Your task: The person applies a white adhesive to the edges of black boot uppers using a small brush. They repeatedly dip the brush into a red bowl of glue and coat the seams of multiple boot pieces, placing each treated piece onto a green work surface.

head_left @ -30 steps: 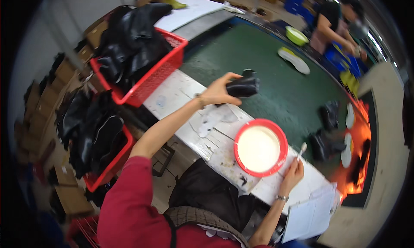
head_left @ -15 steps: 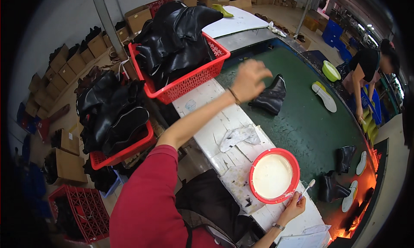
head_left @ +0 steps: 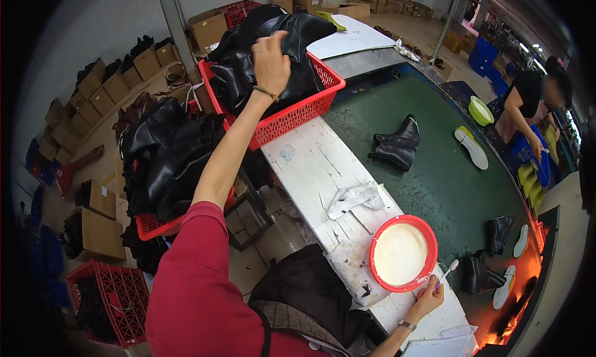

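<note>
My left hand [head_left: 271, 65] reaches over a heap of black boots [head_left: 310, 28] piled in a red plastic basket [head_left: 298, 118]. Its fingers are stretched out and apart, with nothing seen in them; whether they touch the boots I cannot tell. Near me, my right hand [head_left: 427, 300] grips the handle of a toothbrush [head_left: 451, 269], whose head is coated white. Just beside that hand stands a red bowl [head_left: 374, 267] of creamy white paste [head_left: 400, 253]. One black ankle boot [head_left: 398, 145] lies on the green belt [head_left: 444, 189] across from the white bench.
A crumpled cloth [head_left: 354, 199] rests on the white bench [head_left: 316, 165]. Farther right are a pale sole [head_left: 473, 149], more boots [head_left: 478, 273] and a glowing orange heater [head_left: 512, 316]. Another person [head_left: 521, 109] works across the belt by a green bowl [head_left: 480, 111]. More boots [head_left: 164, 152] fill a left basket.
My left hand has swung left, from above the single boot on the belt to the heaped basket. My right hand still holds the toothbrush beside the bowl. The view has shifted slightly.
</note>
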Demonstrator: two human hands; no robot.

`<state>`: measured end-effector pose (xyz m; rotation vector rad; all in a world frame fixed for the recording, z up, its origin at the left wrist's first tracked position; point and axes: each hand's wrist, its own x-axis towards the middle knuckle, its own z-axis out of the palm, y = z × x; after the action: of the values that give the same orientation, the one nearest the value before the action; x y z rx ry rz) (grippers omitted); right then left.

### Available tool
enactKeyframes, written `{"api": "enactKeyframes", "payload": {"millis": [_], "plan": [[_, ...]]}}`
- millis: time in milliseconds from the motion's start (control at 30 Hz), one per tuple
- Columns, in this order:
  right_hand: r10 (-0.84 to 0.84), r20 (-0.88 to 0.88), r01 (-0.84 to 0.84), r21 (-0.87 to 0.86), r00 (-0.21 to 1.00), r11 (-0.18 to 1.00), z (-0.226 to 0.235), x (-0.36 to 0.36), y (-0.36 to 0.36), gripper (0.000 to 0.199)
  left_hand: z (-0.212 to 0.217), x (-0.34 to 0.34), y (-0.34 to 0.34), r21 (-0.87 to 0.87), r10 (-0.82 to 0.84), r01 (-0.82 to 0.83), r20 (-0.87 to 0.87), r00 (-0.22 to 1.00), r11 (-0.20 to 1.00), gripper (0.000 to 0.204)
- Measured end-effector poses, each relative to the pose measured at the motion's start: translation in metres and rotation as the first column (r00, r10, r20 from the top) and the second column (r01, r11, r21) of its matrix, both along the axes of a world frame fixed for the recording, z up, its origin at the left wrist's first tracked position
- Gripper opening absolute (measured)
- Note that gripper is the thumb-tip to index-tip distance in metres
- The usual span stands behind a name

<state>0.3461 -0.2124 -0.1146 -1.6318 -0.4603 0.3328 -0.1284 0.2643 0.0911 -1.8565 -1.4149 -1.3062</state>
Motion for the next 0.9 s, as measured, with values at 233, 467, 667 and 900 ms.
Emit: {"api": "enactKeyframes", "payload": {"millis": [233, 467, 667, 900], "plan": [[0.031, 0.025, -0.032, 0.027, 0.999, 0.999, -0.006, 0.002, 0.004, 0.040, -0.011, 0.021, 0.076, -0.005, 0.439, -0.484, -0.413, 0.798, 0.875, 0.044], [0.009, 0.074, -0.007, -0.025, 0.997, 1.000, -0.014, 0.006, 0.003, 0.039, 0.044, 0.017, 0.069, 0.094, 0.199, -0.179, -0.271, 0.942, 0.979, 0.026], [-0.048, -0.052, 0.049, 0.036, 0.997, 0.998, 0.000, -0.002, -0.001, 0.042, 0.078, 0.045, -0.026, 0.345, -0.264, 0.220, 0.086, 0.961, 0.912, 0.039], [0.014, -0.098, -0.005, 0.088, 0.995, 0.996, 0.003, -0.002, 0.005, 0.040, 0.020, 0.051, -0.052, 0.135, -0.611, 0.601, 0.300, 0.733, 0.788, 0.036]]}}
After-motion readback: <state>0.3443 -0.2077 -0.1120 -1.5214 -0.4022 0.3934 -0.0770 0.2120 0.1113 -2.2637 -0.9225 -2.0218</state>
